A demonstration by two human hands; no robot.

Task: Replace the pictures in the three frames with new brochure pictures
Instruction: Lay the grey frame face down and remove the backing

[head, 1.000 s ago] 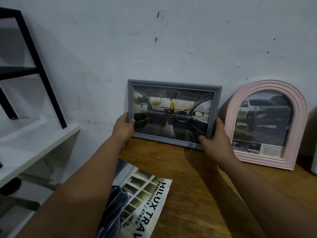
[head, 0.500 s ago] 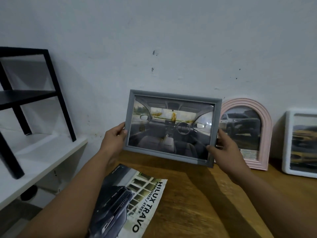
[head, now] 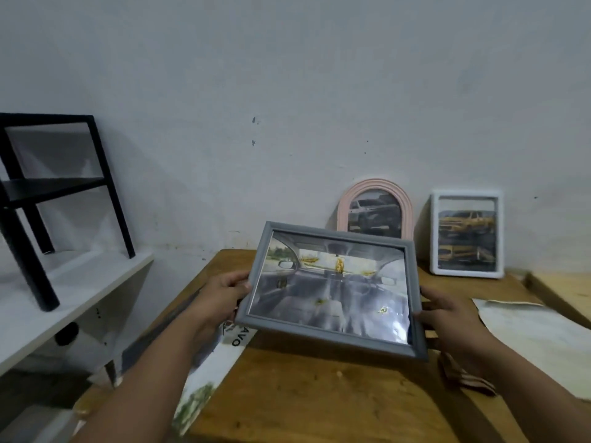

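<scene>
A pale plaster wall [head: 287,91] backs one wooden table [head: 303,394]. Three frames: a grey frame [head: 332,287] tilted in the air above the table, left hand [head: 220,295] and right hand [head: 447,318] clamped on its side edges; an arched pink frame [head: 342,203] and a white frame [head: 467,235] lean against the wall. One brochure [head: 208,366] lies below.

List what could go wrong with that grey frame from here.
1. The grey frame is held in the air only by its side edges, left hand and right hand; it could slip onto the wooden table.
2. Swinging it backward might topple the pink arched frame leaning behind.
</scene>
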